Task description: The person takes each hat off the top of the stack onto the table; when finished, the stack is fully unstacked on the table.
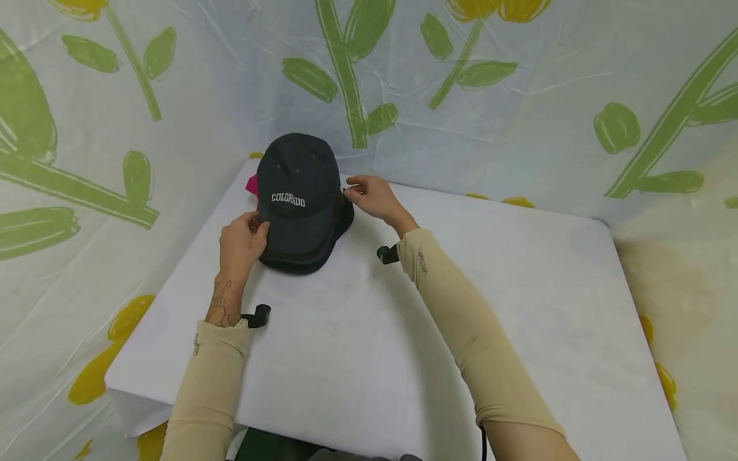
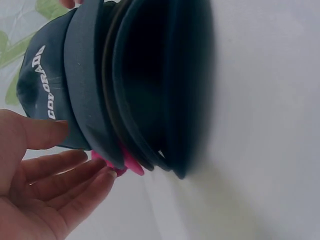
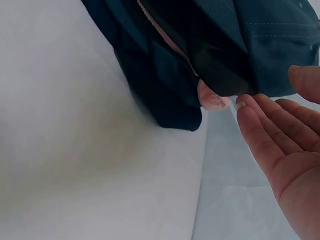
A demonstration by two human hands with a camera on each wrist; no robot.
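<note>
A stack of dark baseball caps stands at the table's far left, its brims toward the near side. The top cap (image 1: 296, 176) has white "COLORADO" lettering; below it shows a lower cap's dark brim (image 1: 300, 264). My left hand (image 1: 242, 242) is at the stack's left edge, thumb against the top cap and fingers (image 2: 82, 200) loosely extended near the brim's edge. On the opposite side, my right hand (image 1: 371, 195) has its fingertips at the cap's edge, its fingers (image 3: 270, 130) nearly straight. Pink material (image 2: 131, 162) peeks out among the caps.
A white cloth covers the table (image 1: 519, 307). Behind it and at both sides hangs a pale sheet (image 1: 548, 121) printed with green stems and yellow flowers. Small black camera mounts (image 1: 387, 254) stick out from both wrists, over beige sleeves (image 1: 473, 326).
</note>
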